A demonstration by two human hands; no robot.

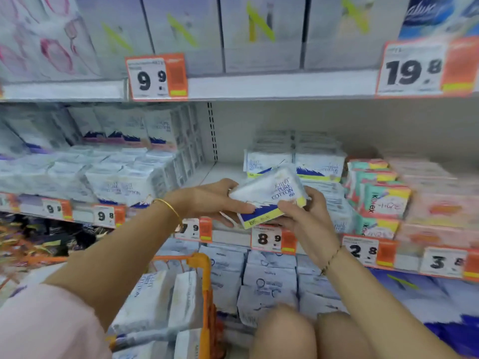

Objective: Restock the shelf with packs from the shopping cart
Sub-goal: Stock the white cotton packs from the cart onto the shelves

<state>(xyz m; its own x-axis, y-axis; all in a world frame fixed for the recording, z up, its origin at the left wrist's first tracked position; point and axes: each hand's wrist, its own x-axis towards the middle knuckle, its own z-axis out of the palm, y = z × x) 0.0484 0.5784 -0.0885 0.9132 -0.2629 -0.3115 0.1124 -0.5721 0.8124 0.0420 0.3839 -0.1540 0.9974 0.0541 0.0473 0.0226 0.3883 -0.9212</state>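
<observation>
A white pack (269,195) with blue "Pure Cotton" print and a yellow-blue edge is held tilted in front of the middle shelf (228,172). My left hand (210,200) grips its left end, fingers underneath. My right hand (303,216) pinches its lower right corner. Behind it, a short stack of the same packs (295,161) sits at the back of the shelf, with bare shelf floor to its left. The orange shopping cart (204,275) at lower left holds several more white packs (153,299).
Taller stacks of white packs (124,177) fill the shelf to the left. Pink and green packs (383,195) stand to the right. Orange price tags (269,238) line the shelf edge. Boxes fill the top shelf (259,86); more packs sit on the shelf below. My knees (285,330) are low in view.
</observation>
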